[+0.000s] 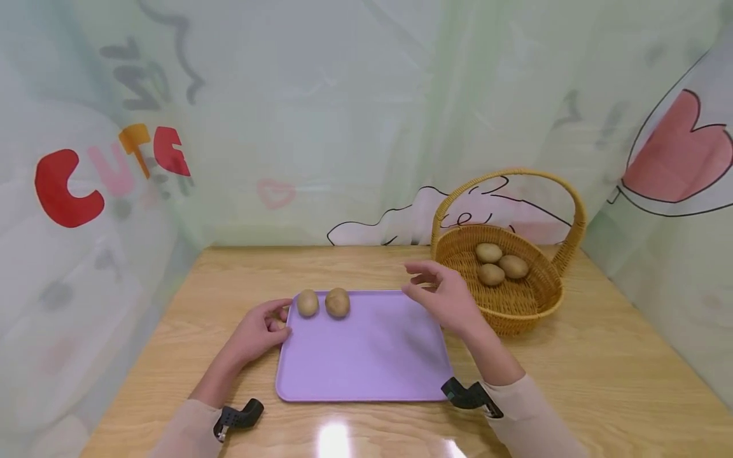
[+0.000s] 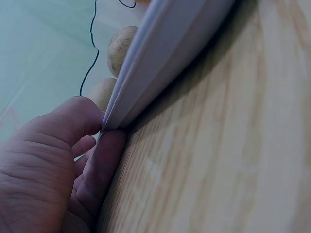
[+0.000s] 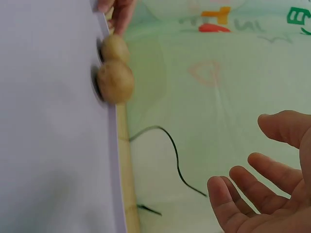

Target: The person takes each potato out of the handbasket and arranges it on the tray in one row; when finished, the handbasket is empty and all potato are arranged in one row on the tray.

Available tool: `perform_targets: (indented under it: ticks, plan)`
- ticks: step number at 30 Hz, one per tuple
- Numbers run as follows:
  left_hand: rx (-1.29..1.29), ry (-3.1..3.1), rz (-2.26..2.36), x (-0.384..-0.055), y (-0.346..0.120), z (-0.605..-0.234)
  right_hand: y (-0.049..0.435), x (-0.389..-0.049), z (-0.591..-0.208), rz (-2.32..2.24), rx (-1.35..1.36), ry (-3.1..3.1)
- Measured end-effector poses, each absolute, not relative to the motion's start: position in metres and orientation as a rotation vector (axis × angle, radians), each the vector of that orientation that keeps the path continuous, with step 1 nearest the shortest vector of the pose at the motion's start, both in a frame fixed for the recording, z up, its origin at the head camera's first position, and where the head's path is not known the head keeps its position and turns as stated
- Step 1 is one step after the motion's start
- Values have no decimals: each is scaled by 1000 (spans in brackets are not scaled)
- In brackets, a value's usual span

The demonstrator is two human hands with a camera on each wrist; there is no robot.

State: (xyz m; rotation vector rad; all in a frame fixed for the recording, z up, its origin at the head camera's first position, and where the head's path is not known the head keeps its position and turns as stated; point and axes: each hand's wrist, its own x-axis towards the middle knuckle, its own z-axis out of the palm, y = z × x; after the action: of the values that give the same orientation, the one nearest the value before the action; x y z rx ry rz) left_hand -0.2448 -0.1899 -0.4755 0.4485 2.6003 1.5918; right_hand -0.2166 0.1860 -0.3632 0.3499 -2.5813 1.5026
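A purple tray (image 1: 366, 362) lies flat on the table. Two potatoes rest on it near the far left corner: a smaller one (image 1: 307, 303) and, just right of it, a bigger one (image 1: 338, 303). My left hand (image 1: 260, 332) holds the tray's left edge by that corner; the left wrist view shows thumb and finger at the rim. Over the tray's far right corner hovers my right hand (image 1: 443, 299), fingers loosely bent and apart, nothing in them. Just right of this hand stands a wicker basket (image 1: 515, 305) with three potatoes (image 1: 491, 275) inside.
The basket's tall arched handle (image 1: 518, 172) rises above its bowl at the back right. Behind the wooden table (image 1: 607, 369) hangs a printed curtain (image 1: 309, 127), which also runs along both sides.
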Motion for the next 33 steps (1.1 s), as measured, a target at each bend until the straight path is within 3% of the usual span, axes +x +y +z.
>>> perform_targets:
  ticks: [18,33]
  plan:
    - [458,2593,1606,-246,-194,-479,313,-205,-347,1228,16,-2591]
    - [446,2566,1625,-247,-193,-476,334,-250,-309,1099,164,-2881]
